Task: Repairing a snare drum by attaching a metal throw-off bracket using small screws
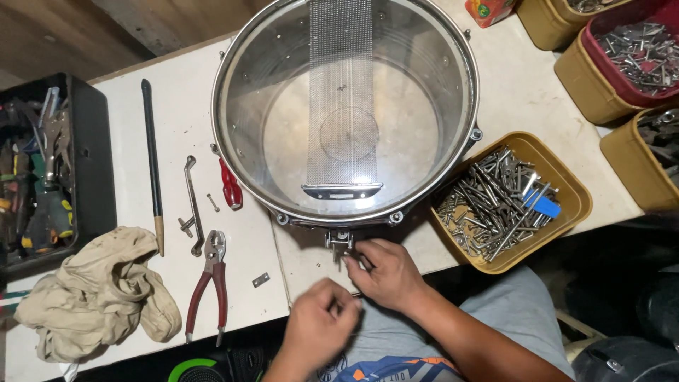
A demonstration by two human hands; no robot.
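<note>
Snare drum [344, 106] lies with its open side up on the white table [240, 262], the snare wire strip [341, 92] running straight away from the person. Right hand [385, 272] pinches the small metal strainer [339, 240] at the near rim. Left hand [318, 325] is curled shut; what it holds I cannot tell. Small part could slip off the table edge. Pliers [212, 279] lie near.

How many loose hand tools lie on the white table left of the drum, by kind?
Pliers: 1
Red-handled screwdriver: 1
Bent metal crank tool: 1
Long dark stick: 1
Total: 4
</note>
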